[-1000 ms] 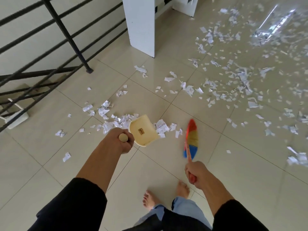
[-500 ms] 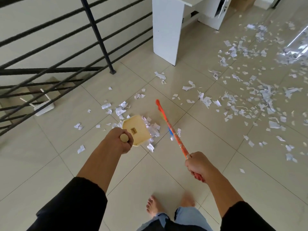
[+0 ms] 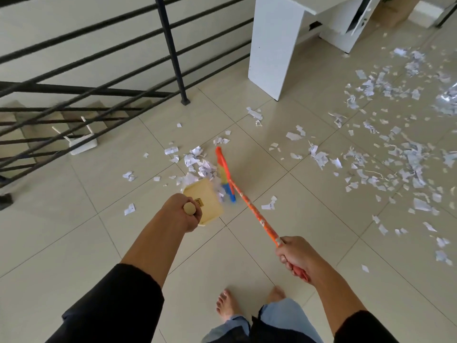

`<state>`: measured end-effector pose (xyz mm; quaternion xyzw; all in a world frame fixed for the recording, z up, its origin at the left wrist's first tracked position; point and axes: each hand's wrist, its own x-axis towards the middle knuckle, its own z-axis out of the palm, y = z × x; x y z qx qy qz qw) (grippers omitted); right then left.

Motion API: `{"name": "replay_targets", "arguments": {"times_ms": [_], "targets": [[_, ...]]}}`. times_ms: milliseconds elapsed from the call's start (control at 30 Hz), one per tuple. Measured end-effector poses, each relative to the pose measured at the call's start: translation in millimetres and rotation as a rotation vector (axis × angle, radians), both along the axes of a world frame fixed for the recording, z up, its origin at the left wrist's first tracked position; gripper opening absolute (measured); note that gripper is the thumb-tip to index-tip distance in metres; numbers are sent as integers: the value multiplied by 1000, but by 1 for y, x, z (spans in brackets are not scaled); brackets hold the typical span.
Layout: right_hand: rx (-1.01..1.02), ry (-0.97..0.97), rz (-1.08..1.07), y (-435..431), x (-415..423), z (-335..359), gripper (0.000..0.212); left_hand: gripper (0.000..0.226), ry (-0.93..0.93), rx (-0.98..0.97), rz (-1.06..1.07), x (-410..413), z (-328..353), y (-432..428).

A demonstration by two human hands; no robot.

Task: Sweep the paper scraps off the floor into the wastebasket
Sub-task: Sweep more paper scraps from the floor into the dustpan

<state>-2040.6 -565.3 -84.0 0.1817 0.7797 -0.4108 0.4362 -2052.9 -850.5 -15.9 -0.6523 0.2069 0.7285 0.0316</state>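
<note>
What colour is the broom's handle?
Orange, with worn pale patches; the broom handle shows in the head view, held by the right hand.

The left grip [image 3: 184, 214] hides all of the dustpan [image 3: 205, 201] handle except its round end. Scraps [image 3: 202, 167] and blurred broom bristles [image 3: 223, 179] cover the pan's mouth at its 1 o'clock side, so how much paper lies inside cannot be told. The small label on the pan is too small to read. The right grip [image 3: 295, 258] swallows the broom handle's lower end. The white desk [image 3: 274, 45] runs off the top edge (its upper face unseen). Railing bars [image 3: 86, 115] partly screen a white router [image 3: 81, 143] at 10 o'clock.
</note>
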Motion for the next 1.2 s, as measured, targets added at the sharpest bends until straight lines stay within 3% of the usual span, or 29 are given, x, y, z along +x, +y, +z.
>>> {"name": "replay_targets", "arguments": {"times_ms": [133, 267, 367, 467, 567, 667, 967, 1200], "targets": [[216, 160, 43, -6, 3, -7, 22, 28, 7, 10, 4, -2, -1, 1], [296, 83, -77, -3, 1, -21, 21, 36, -2, 25, -1, 0, -6, 1], [176, -100, -268, 4, -8, -29, 17, 35, -5, 24, -4, 2, -5, 0], [36, -260, -321, 3, -4, -29, 14, 38, -5, 12, -7, 4, -4, -3], [-123, -309, -383, 4, 1, -18, 10, 36, -3, 20, 18, 5, -3, -10], [-100, -212, -301, 7, -4, -5, 13, 29, 11, 27, 59, 4, 0, -20], [290, 142, 196, -45, -58, 21, 24, 24, 42, -6, 135, 10, 8, -42], [326, 234, 336, -144, -158, 4, 22, 12, 25, -26, 243, -1, 8, -83]]}}
